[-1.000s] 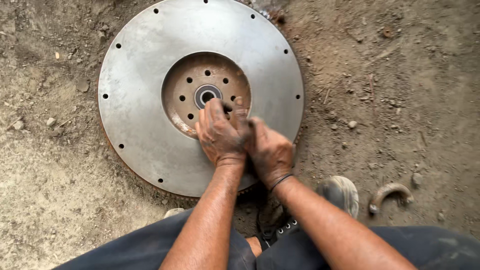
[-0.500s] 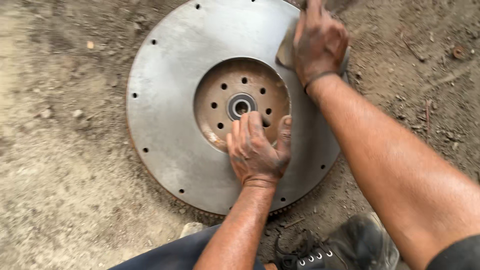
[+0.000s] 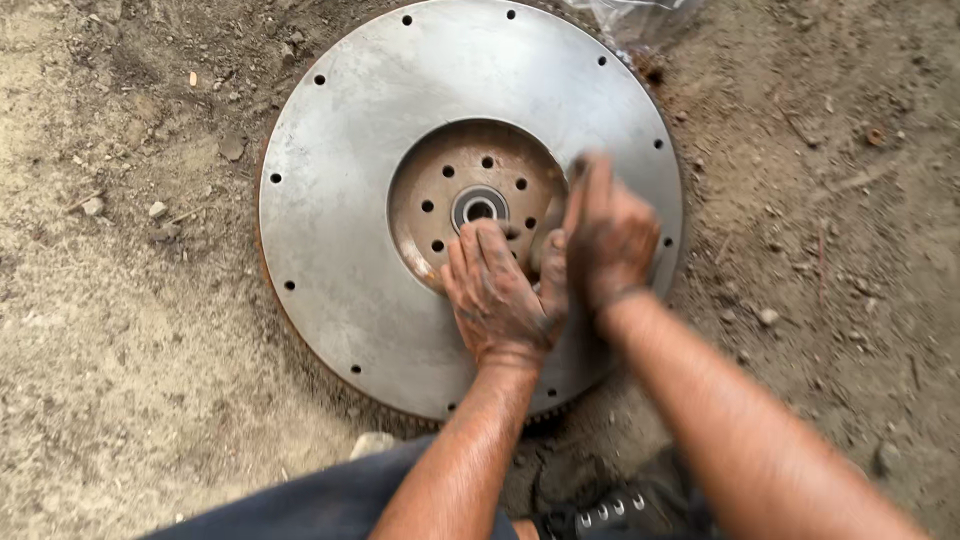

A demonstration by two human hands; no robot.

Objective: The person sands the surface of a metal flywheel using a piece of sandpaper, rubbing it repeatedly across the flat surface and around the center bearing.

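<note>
Grit is the main hazard here. A large grey steel flywheel [image 3: 330, 250] lies flat on bare dirt ground [image 3: 120, 380], toothed ring gear showing along its near rim, a ring of small bolt holes round its outer face. Its recessed, rust-brown hub [image 3: 430, 180] carries a circle of bolt holes and a small pilot bearing [image 3: 479, 209] at the centre.

The left hand [image 3: 497, 290] rests palm-down across the near edge of the hub recess, fingers spread flat with their tips just beside the bearing; it clamps nothing. The right hand [image 3: 612, 235] is just beside it, over the right side of the recess and the machined face, motion-blurred; whether its fingers are closed on something small I cannot tell. Both hands look dark with grease and dust.

From this, several things could go wrong, in my judgement. Soil clinging to the palms could be rubbed into the bearing, since fingertips sit so close to it. Greasy skin on smooth steel may slip, dragging knuckles across the lip of the recess or the hole edges. The disc sits on loose, uneven ground with pebbles near its left rim, so pressing off-centre might rock it. A dark laced boot [image 3: 610, 510] is near the toothed near rim, within reach of a shifting disc. Crumpled clear plastic [image 3: 630, 15] lies at the far rim.
</note>
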